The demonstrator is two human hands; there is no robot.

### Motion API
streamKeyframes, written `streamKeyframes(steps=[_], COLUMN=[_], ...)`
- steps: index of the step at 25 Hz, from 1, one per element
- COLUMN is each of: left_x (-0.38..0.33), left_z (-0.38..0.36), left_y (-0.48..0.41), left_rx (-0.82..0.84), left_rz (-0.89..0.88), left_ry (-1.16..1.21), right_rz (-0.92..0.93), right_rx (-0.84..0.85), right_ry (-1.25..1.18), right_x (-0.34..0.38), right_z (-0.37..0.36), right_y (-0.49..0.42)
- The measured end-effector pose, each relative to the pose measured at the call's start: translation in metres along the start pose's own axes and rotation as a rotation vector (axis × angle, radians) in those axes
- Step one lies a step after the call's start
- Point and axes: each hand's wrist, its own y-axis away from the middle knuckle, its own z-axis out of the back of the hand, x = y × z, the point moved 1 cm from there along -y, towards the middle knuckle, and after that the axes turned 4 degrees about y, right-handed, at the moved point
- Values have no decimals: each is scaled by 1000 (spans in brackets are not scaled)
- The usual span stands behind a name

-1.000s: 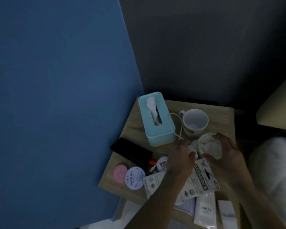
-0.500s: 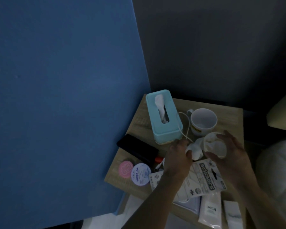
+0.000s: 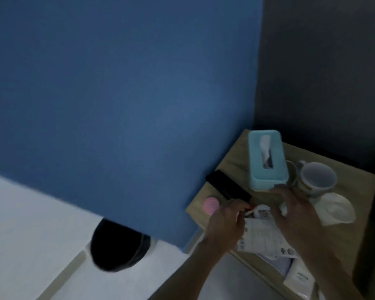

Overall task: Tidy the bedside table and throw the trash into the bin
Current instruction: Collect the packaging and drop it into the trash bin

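Observation:
The wooden bedside table (image 3: 236, 161) fills the lower right. My left hand (image 3: 225, 221) curls its fingers onto a small red-and-white wrapper (image 3: 258, 212) beside the black phone (image 3: 227, 187). My right hand (image 3: 297, 211) hovers with loose, spread fingers over a small crumpled tissue (image 3: 283, 210). A larger crumpled white tissue (image 3: 336, 210) lies free on the table, right of that hand. A flat scissors package (image 3: 262, 237) lies under both hands. The black bin (image 3: 117, 245) stands on the pale floor at lower left, partly hidden by the blue wall.
A teal tissue box (image 3: 266, 161) and a white mug (image 3: 318, 180) stand at the back, with a thin white cable (image 3: 290, 169) between them. A pink round lid (image 3: 211, 205) sits near the left edge. White packets (image 3: 299, 278) lie at the front.
My view swung left and the bin came into sight. My right hand let go of the large crumpled tissue, which now lies on the table. My left hand shifted left to the wrapper.

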Motion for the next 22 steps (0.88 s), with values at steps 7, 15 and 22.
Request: streamKeyframes(steps=[7, 15, 22], left_x=[44, 127, 248], left_z=[113, 182, 191], left_y=[72, 194, 275], left_rx=[-152, -256, -328], left_rz=[245, 454, 715], left_ry=[-39, -31, 45], right_rz=[180, 596, 774], right_rx=[505, 865, 999], right_ry=[22, 131, 267], right_x=[130, 285, 359], right_z=[-38, -113, -233], right_y=[-10, 82, 144])
